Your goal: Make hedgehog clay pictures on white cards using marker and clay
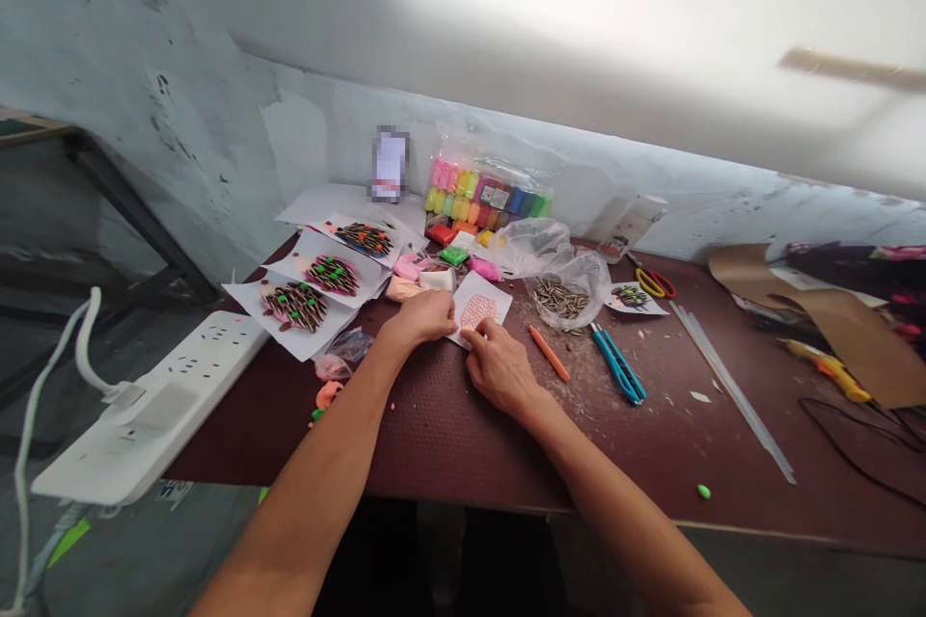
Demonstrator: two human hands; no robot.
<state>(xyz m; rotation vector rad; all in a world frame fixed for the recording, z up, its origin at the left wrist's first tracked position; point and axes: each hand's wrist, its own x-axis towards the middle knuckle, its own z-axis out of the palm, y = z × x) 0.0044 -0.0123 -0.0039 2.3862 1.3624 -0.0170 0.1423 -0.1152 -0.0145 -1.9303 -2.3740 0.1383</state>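
Observation:
Near the middle of the dark red table [434, 443] lies a white card [495, 294] with a pinkish-orange patterned patch on it. At the card's left edge my left hand [428, 316] has its fingers curled together. My right hand [501, 366] is at the card's lower edge, its fingers bent inward with the tips touching the patch's lower part. Whatever small thing either hand pinches is too small to make out. Peach clay [403, 289] sits just behind my left hand. An orange pen-like tool [550, 353] lies to the right of my right hand.
Cards with spiky decorated shapes [295, 307] lie at left, beside a white power strip [155, 405]. Behind are colourful clay packs [484, 198] and a phone [389, 164]. At right are a bag of small sticks [568, 294], a blue cutter [618, 366], scissors [655, 282] and clear rods [734, 390].

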